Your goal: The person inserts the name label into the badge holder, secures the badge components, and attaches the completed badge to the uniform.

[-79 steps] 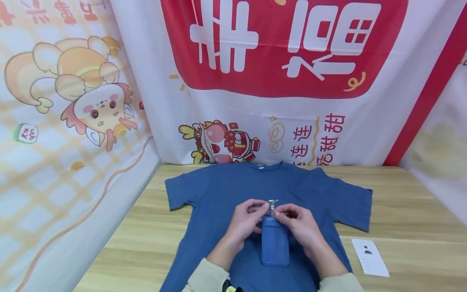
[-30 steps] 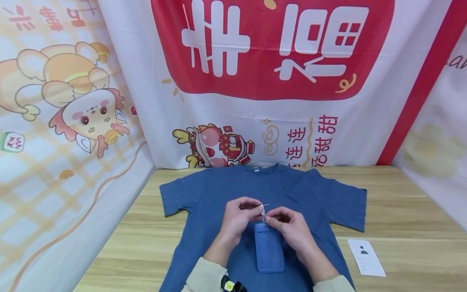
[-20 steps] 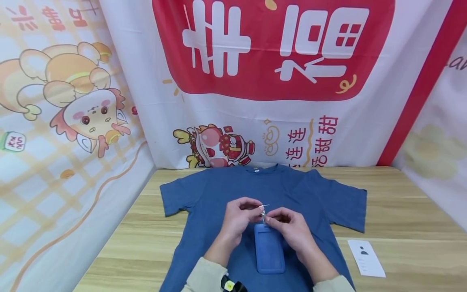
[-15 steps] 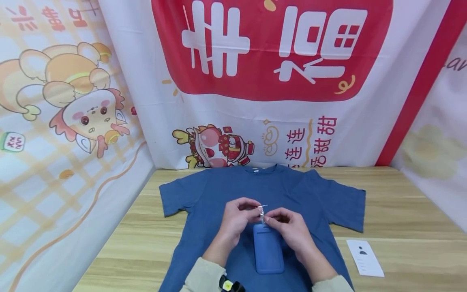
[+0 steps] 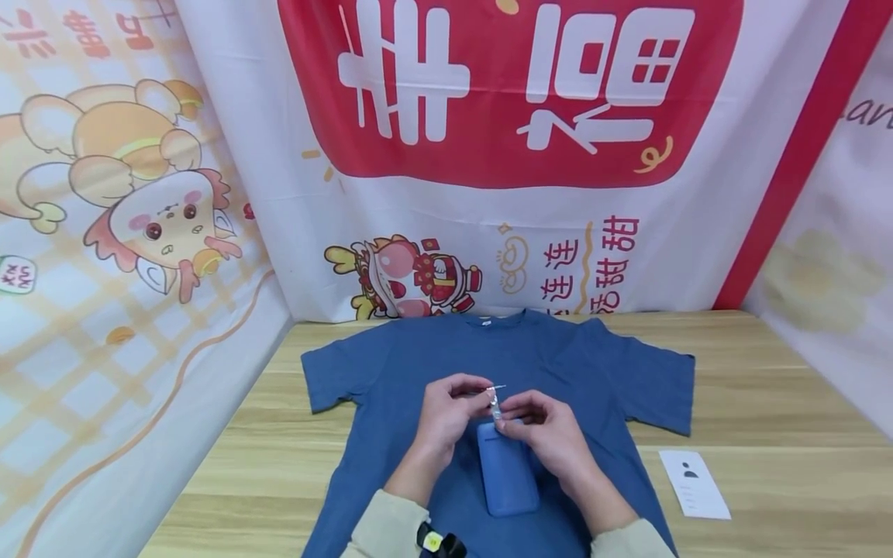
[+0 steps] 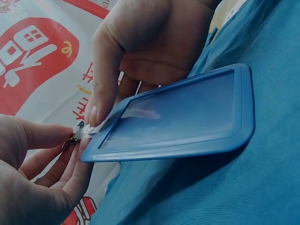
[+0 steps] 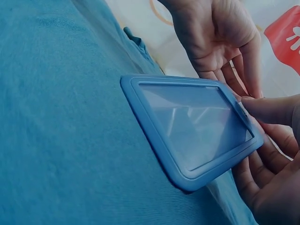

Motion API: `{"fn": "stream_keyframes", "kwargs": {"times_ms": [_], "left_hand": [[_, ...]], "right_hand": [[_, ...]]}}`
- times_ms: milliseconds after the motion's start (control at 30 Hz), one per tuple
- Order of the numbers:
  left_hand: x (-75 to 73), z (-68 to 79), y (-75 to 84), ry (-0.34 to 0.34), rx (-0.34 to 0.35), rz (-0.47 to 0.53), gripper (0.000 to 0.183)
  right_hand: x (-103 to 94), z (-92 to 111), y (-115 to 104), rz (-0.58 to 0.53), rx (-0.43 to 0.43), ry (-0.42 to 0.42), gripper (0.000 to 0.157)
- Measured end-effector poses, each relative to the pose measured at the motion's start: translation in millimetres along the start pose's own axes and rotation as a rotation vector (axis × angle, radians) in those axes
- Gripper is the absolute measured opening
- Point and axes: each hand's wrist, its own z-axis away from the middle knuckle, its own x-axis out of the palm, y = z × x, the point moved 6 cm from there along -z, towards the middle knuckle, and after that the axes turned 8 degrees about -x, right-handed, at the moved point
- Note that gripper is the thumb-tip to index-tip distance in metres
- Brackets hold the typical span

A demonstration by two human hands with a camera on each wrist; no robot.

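A blue badge holder (image 5: 508,473) with a clear window hangs tilted over the spread blue T-shirt (image 5: 446,349). My left hand (image 5: 446,415) pinches the small metal clip (image 6: 75,133) at the holder's top between thumb and fingers. With thumb and index finger my right hand (image 5: 547,434) pinches the short strap (image 6: 89,131) that joins clip and holder. In the right wrist view the clip is mostly hidden behind the fingers, and the holder's window (image 7: 197,126) shows no card inside.
A white card (image 5: 694,484) with a printed person icon lies on the wooden table (image 5: 781,473), right of the shirt. Printed cloth hangings (image 5: 516,256) stand behind and at both sides of the table.
Both hands stay at the clip and strap. The right fingers have moved closer to the holder's top edge, and the holder leans a little more. The head view has shifted slightly.
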Motion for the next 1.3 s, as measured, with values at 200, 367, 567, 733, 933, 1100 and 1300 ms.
{"fn": "stream_keyframes", "kwargs": {"times_ms": [200, 367, 567, 733, 933, 1100, 1300], "left_hand": [[0.2, 0.7, -1.4, -0.010, -0.002, -0.006, 0.021], [0.2, 1.7, -1.5, -0.005, -0.011, -0.008, 0.021], [-0.2, 1.8, -1.9, 0.001, -0.019, -0.010, 0.017], [-0.4, 2.3, -1.2, 0.005, -0.021, -0.004, 0.017], [0.4, 3.2, -0.6, -0.005, -0.023, -0.009, 0.019], [0.9, 3.9, -2.2, -0.037, -0.052, 0.012, 0.024], [0.1, 5.4, -4.0, -0.069, -0.101, 0.038, 0.029]], "right_hand": [[-0.1, 0.0, 0.5, 0.005, -0.002, -0.003, 0.022], [1.5, 0.2, 0.7, 0.033, 0.001, -0.030, 0.021], [2.3, 0.3, 0.4, 0.062, 0.002, -0.034, 0.020], [2.8, -0.3, 0.0, 0.075, -0.001, -0.032, 0.020], [2.0, -0.1, -1.2, 0.074, -0.007, -0.029, 0.018], [1.5, -0.7, -0.9, 0.050, -0.002, -0.020, 0.017], [2.5, -1.1, 2.0, 0.037, 0.025, -0.025, 0.019]]}}
